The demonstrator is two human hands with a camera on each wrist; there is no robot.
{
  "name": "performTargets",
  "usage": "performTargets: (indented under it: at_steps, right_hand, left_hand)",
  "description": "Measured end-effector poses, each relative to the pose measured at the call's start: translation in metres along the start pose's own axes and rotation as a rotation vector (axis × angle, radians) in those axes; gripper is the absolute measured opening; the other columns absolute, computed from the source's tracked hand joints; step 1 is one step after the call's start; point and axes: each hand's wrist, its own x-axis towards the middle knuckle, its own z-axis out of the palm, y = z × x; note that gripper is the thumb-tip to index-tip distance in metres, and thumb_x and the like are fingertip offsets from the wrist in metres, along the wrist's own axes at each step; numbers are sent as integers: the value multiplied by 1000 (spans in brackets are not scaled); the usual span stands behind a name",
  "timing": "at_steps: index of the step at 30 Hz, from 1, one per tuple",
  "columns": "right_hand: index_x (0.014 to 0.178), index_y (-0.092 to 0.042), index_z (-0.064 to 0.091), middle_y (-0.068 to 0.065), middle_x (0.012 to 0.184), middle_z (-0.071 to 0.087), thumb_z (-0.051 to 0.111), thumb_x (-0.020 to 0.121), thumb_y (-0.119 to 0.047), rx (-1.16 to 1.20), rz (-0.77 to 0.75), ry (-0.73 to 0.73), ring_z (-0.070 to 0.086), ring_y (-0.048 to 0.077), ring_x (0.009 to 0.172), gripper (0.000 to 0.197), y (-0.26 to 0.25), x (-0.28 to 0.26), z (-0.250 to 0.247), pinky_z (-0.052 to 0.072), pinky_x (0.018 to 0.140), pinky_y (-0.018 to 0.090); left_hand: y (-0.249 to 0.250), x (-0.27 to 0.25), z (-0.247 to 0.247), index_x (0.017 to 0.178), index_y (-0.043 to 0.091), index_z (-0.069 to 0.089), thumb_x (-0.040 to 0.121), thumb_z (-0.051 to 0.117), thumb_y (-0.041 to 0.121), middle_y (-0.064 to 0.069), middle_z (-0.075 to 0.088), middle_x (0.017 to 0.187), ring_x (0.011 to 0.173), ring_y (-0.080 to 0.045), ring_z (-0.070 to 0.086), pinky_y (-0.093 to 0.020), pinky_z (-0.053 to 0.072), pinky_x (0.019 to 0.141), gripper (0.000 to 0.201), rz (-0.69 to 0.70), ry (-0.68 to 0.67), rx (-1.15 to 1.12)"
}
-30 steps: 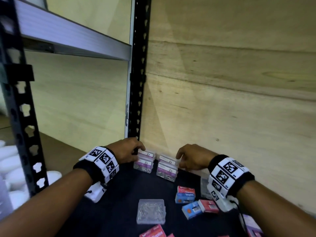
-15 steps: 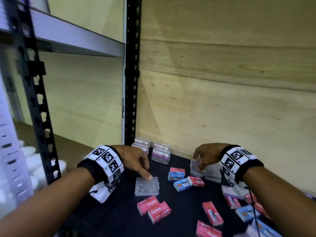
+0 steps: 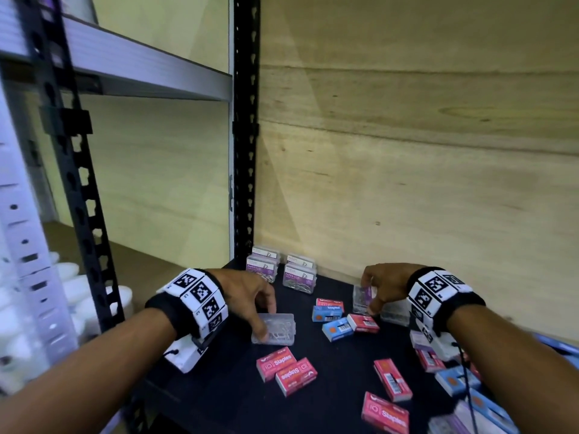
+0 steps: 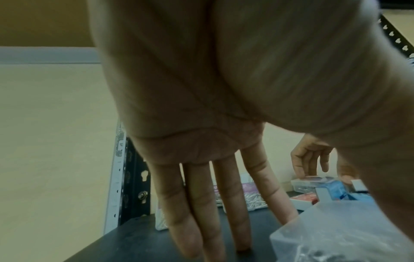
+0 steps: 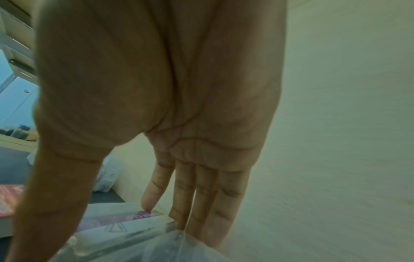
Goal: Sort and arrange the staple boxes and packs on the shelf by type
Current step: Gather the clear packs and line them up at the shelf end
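Currently the left hand (image 3: pixel 250 296) reaches down over a flat clear plastic case (image 3: pixel 275 328) at the left of the black shelf (image 3: pixel 225 389); thumb and fingers pinch its left edge, and in the left wrist view the fingers (image 4: pixel 201 203) hang straight with their tips on the shelf. The case is translucent, square, and lies flat, with small metal pieces visible inside. The right hand (image 3: pixel 383 285) is curled over a small clear pack with a purple label (image 3: pixel 362 296) near the plywood back wall (image 3: pixel 423 183), thumb and fingers pinching its top; a second clear pack (image 3: pixel 395 313) sits just beside it, partly hidden by the wrist. Two short stacks of purple-labelled paper clip boxes (image 3: pixel 283 270) stand side by side in the back left corner, beside the black upright post (image 3: pixel 246 120). Between the hands lie two red staple boxes (image 3: pixel 362 322) and two blue staple boxes (image 3: pixel 337 328), close together. Nearer the front, two red boxes marked Staples (image 3: pixel 285 371) lie touching, and two more red boxes lie apart to the right. Further boxes at the lower right are blurred and cannot be counted.
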Motion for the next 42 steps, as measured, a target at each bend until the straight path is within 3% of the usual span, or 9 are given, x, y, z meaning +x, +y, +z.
performTargets:
  at_steps: [6,12,15,20,26,29,33,39,42]
  right_hand:
    - [147,-23,36,4,145,42,84,74,-37,-2,-19,34,46,24,128,88,-4,3,-2,44,104,37]
    - [140,-26,40,5,133,42,89,64,-35,-35,-37,97,53,25,114,92,-8,4,-2,50,95,37]
    - [135,-26,40,3,127,50,88,66,-29,-25,-70,120,55,22,108,85,-7,4,-1,51,91,35]
    - [138,-29,39,0,126,53,84,72,-24,26,-140,111,49,17,102,80,-5,2,-6,43,82,29]
    - [141,-35,36,-3,111,49,80,78,-15,34,-200,132,53,10,81,79,-4,-6,-18,43,69,24]
    - [142,-36,36,-2,107,50,78,80,-15,10,-232,134,52,17,91,79,-7,-9,-22,43,71,27]
    - [143,-38,37,5,115,56,69,86,-13,46,-259,131,55,20,97,70,-15,-15,-26,45,78,29]
    - [153,-37,25,7,139,48,63,92,-12,83,-314,133,49,21,121,77,-37,-23,-30,39,90,26]
    - [154,-38,22,4,139,51,66,91,-14,104,-357,129,52,18,114,80,-51,-23,-30,41,89,26]
  left_hand:
    - [-8,2,-8,105,45,71,76,67,58,20,63,117,114,-6,53,-36,36,108,32,-52,-12,-19]
    - [-13,9,-10,119,34,67,93,58,43,9,65,119,110,-10,60,-38,43,105,29,-50,0,-160]
    - [-18,13,-8,113,37,68,94,56,43,12,67,115,107,-10,62,-38,42,105,23,-23,20,-197]
    - [-17,16,-7,117,27,68,97,55,38,9,69,114,108,-12,64,-24,45,99,26,15,98,-249]
    - [-21,20,-7,109,38,69,83,65,58,18,67,107,104,-5,61,-25,43,99,33,37,111,-193]
    - [-23,22,-9,118,32,64,79,75,46,11,67,110,99,-5,62,-28,46,98,43,60,80,-150]
    - [-23,22,-13,117,18,64,85,74,23,4,70,106,90,-6,64,-23,49,90,34,90,94,-133]
    - [-38,26,-20,112,21,65,86,72,21,4,70,106,91,-6,64,-19,49,84,27,78,145,-84]
    - [-48,27,-26,113,23,65,85,74,23,4,68,106,84,-2,61,-17,48,81,29,46,193,-64]
